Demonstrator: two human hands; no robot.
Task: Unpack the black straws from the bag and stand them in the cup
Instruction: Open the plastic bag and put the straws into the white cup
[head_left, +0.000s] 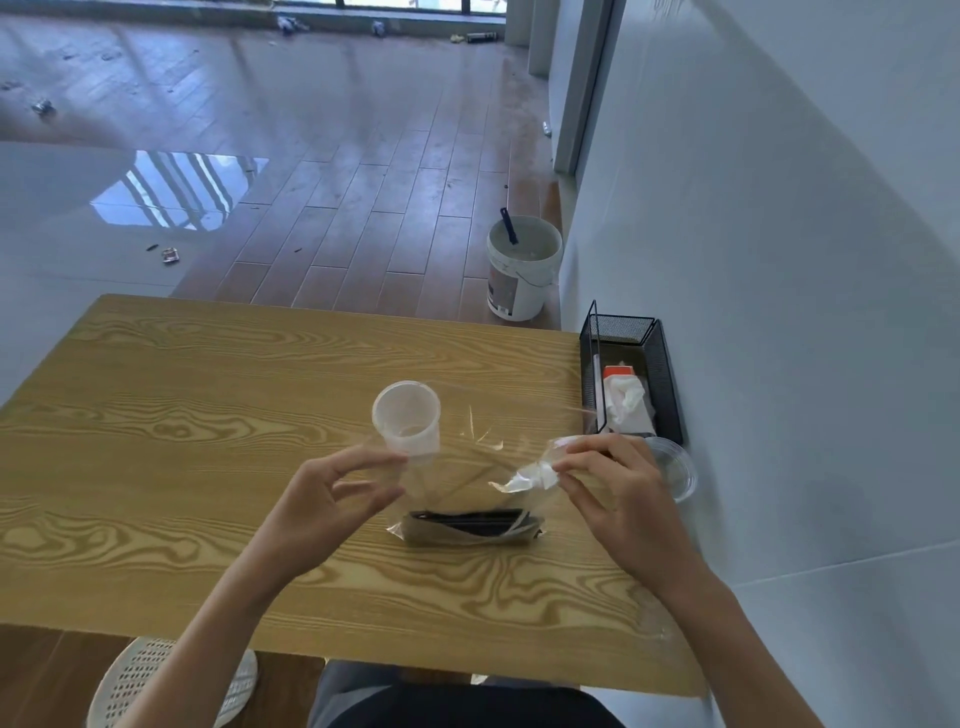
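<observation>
A clear plastic bag stands on the wooden table, held up between my hands. The black straws lie bunched at its bottom, touching the table. My left hand pinches the bag's left upper edge between thumb and fingers. My right hand grips the crumpled right upper edge. A translucent plastic cup stands upright just behind the bag, beyond my left fingertips, with nothing in it.
A black mesh tray with tissues and an orange-white packet sits at the table's right edge by the wall. A clear lid lies behind my right hand. A white bucket stands on the floor beyond the table.
</observation>
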